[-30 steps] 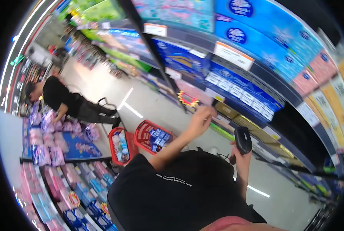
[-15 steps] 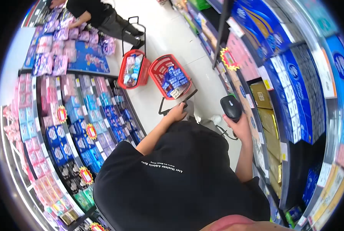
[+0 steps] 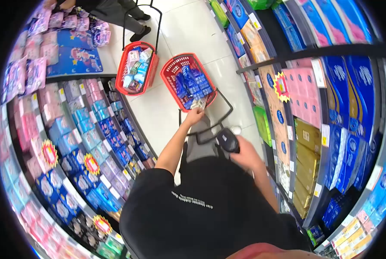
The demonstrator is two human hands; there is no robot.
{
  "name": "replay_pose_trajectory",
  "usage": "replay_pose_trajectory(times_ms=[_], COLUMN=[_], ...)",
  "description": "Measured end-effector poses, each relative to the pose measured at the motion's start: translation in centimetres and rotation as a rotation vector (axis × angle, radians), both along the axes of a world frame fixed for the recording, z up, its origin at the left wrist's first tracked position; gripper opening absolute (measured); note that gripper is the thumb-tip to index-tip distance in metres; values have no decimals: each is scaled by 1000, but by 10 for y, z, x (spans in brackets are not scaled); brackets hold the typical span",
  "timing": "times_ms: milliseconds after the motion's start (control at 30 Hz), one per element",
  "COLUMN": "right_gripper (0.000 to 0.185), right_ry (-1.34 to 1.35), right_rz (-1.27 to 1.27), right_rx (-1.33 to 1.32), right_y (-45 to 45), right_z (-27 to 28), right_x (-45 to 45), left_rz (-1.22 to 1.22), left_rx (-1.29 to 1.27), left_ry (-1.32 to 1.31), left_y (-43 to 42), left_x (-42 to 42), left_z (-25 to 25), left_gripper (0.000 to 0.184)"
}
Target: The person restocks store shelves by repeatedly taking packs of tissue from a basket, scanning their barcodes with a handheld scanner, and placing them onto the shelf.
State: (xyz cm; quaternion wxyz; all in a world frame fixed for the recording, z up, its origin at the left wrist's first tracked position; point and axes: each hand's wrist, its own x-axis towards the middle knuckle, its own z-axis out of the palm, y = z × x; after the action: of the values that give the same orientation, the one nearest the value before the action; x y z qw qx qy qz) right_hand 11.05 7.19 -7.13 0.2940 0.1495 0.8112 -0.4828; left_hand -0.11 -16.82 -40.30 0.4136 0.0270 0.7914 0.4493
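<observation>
My left hand is at the near end of a red basket, its fingers closed at a pale, whitish item too small to make out. Blue packs fill much of that basket, and its black handle leans toward me. In my right hand is a black handheld device, held in front of my body with the fingers wrapped round its near end.
Another person stands at the upper left beside a second red basket with packs in it. Shelves of small packs line the left side. Larger tissue packs fill the shelves on the right, with price tags along the edges.
The view has turned down toward the baskets. My left hand has moved from the shelf side to the near basket. My right hand has brought the black device inward.
</observation>
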Motion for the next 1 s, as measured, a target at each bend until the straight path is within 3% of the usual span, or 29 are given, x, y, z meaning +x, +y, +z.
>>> replay_pose_trajectory(times_ms=[67,167,200,233,300,367,433,500,633,667,767,867,1000], right_gripper=[60,63,63,64,61,58,52,52,53,53,53,57,57], right_ry=[64,44,8,-27,23,-163,-144,-289,-332,-327,-356,-289,-308], right_rz=[4,-27,-55,-86,-103,-215,-273,-328,-395,-408,-454,-384,-461], right_rx=[-17,-37,-52,-66,-43,-96,-95,-90,-128,-159,-226,-195,-170], right_y=[-17,-39,-44,-47,-49,-49,-48,-44,-38,-37,-34,-32,-33], right_z=[-20,-48,-58,-67,-81,-89,-91,-93,-106,-105,-108,-106,-89], right_x=[-22,-44,-48,-50,-53,-52,-58,-65,-54,-58,-76,-74,-79], left_rz=[125,94,34,20,211,191,175,160,21,3,37,26,92], left_rx=[-3,-173,-265,-263,-280,-268,-253,-270,-613,-650,-644,-621,-653], left_ry=[-191,-185,-11,-31,135,171,259,351,117,97,-13,12,6], left_y=[-4,-13,-15,-12,-1,15,32,48,92,98,104,95,72], left_x=[-27,-55,-64,-71,-93,-122,-143,-160,-197,-201,-217,-219,-219], left_z=[-37,-117,-130,-140,-159,-163,-163,-177,-167,-175,-191,-218,-196], left_gripper=[31,31,34,34,35,37,41,53,67,78,85,82,81])
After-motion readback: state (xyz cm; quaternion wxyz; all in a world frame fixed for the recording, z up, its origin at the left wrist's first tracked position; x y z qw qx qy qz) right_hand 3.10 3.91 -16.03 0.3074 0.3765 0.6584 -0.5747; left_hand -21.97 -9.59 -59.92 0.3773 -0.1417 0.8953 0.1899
